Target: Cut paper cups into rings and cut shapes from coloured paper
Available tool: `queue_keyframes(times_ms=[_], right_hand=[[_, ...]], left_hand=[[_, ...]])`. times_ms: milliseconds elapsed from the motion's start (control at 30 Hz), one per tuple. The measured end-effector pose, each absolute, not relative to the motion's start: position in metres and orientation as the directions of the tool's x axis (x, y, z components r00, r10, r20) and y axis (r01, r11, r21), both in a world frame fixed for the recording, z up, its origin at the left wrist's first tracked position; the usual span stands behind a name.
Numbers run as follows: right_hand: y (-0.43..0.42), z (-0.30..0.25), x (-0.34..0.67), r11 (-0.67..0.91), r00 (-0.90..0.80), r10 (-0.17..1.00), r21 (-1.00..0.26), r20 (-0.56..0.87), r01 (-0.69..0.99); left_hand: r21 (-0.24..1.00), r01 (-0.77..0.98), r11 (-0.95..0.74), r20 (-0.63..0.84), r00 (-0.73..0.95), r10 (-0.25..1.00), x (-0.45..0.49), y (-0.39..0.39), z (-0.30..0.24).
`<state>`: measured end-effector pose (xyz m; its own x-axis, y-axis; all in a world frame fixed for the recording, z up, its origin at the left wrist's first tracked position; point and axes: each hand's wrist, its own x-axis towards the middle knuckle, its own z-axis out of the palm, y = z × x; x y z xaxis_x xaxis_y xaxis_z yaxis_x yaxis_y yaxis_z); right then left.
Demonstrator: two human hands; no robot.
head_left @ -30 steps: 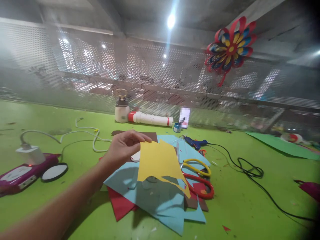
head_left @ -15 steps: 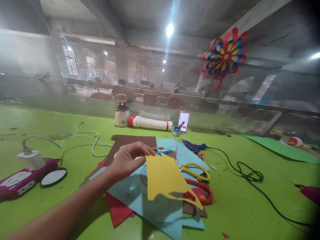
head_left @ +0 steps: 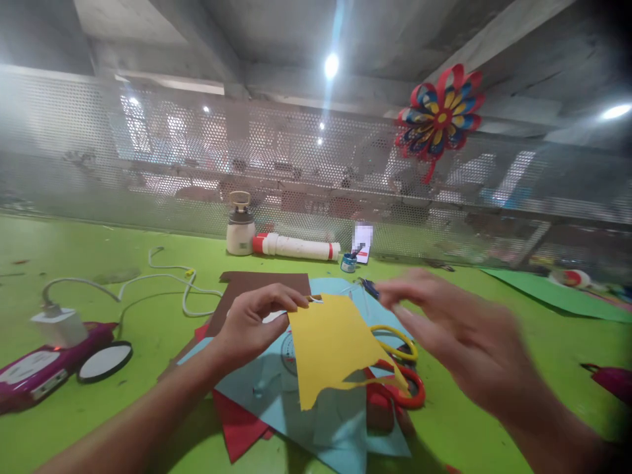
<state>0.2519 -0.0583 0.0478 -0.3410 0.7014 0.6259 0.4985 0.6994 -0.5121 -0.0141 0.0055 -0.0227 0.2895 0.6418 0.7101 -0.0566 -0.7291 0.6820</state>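
My left hand [head_left: 261, 319] pinches the top left corner of a yellow sheet of paper [head_left: 336, 342] between thumb and fingers. The sheet hangs tilted over the pile, and its lower edge is cut raggedly. To its right is my right hand [head_left: 449, 329], blurred, with fingers stretched toward the sheet and thumb apart. It appears to hold nothing. Under the yellow sheet lie light blue sheets [head_left: 276, 401], a brown sheet [head_left: 266, 283] and a red sheet [head_left: 239, 428]. Scissors with yellow handles [head_left: 407, 352] and scissors with red handles [head_left: 417, 388] are partly covered by the yellow sheet.
A sprayer bottle [head_left: 240, 230], a white tube [head_left: 301, 247], a blue jar [head_left: 348, 263] and a phone [head_left: 363, 240] stand along the mesh at the back. At left are a purple power strip [head_left: 59, 372] and a round mirror [head_left: 106, 362]. A paper flower [head_left: 442, 118] hangs above.
My right hand has come into view from the right, near the yellow sheet, hiding most of the blue glue gun. My left hand keeps its pinch; the sheet has shifted slightly right and down.
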Motion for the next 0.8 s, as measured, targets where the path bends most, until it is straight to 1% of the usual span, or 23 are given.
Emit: queue_keyframes(times_ms=[67, 133, 200, 300, 433, 533, 633, 733, 800], right_hand=[[-0.025, 0.038, 0.254, 0.564, -0.324, 0.825, -0.669, 0.462, 0.483], [0.002, 0.021, 0.258, 0.407, -0.316, 0.905, -0.798, 0.286, 0.444], [0.016, 0.003, 0.258, 0.263, -0.351, 0.927, -0.897, 0.133, 0.355], [0.015, -0.019, 0.252, 0.1, -0.371, 0.929, -0.969, 0.009, 0.226], [0.004, -0.029, 0.241, -0.012, -0.298, 0.954, -0.997, -0.035, 0.077], [-0.002, -0.023, 0.242, -0.065, -0.319, 0.946, -0.998, -0.055, -0.021], [-0.004, -0.014, 0.246, -0.091, -0.323, 0.945, -0.991, -0.055, -0.099], [-0.005, -0.01, 0.249, -0.065, -0.26, 0.965, -0.983, -0.018, -0.173], [-0.006, -0.009, 0.248, -0.047, -0.214, 0.977, -0.979, -0.002, -0.201]], left_hand=[[0.68, -0.067, -0.73, 0.715, 0.277, 0.641, -0.015, 0.005, -0.023], [0.674, -0.075, -0.735, 0.725, 0.264, 0.637, -0.016, 0.005, -0.023], [0.666, -0.078, -0.742, 0.733, 0.25, 0.632, -0.017, 0.004, -0.021], [0.649, -0.092, -0.755, 0.748, 0.255, 0.612, -0.017, 0.001, -0.017], [0.626, -0.132, -0.769, 0.769, 0.268, 0.58, -0.015, -0.009, -0.01], [0.618, -0.111, -0.778, 0.776, 0.247, 0.581, -0.015, -0.015, -0.006], [0.675, -0.075, -0.734, 0.726, 0.241, 0.644, -0.016, -0.014, -0.006], [0.743, -0.028, -0.669, 0.65, 0.273, 0.71, -0.018, -0.008, -0.009], [0.805, -0.017, -0.594, 0.577, 0.256, 0.775, -0.019, -0.003, -0.01]])
